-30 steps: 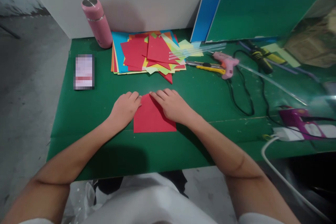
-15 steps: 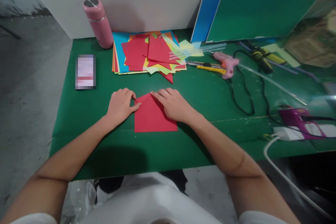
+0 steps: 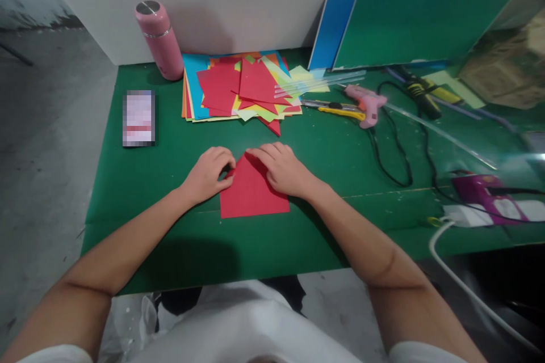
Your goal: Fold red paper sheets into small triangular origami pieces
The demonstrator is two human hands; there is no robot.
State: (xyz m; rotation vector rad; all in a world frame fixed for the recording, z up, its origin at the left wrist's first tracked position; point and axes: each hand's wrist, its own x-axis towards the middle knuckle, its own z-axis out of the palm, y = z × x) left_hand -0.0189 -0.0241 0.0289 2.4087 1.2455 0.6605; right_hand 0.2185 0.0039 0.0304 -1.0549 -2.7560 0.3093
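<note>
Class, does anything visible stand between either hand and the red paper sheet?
Nothing visible does: the left hand touches the red paper sheet at its left edge, the right hand at its right side.

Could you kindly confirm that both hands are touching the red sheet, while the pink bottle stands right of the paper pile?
Not quite: the head view shows the pink bottle standing left of the paper pile; the left hand and right hand are touching the red sheet.
</note>
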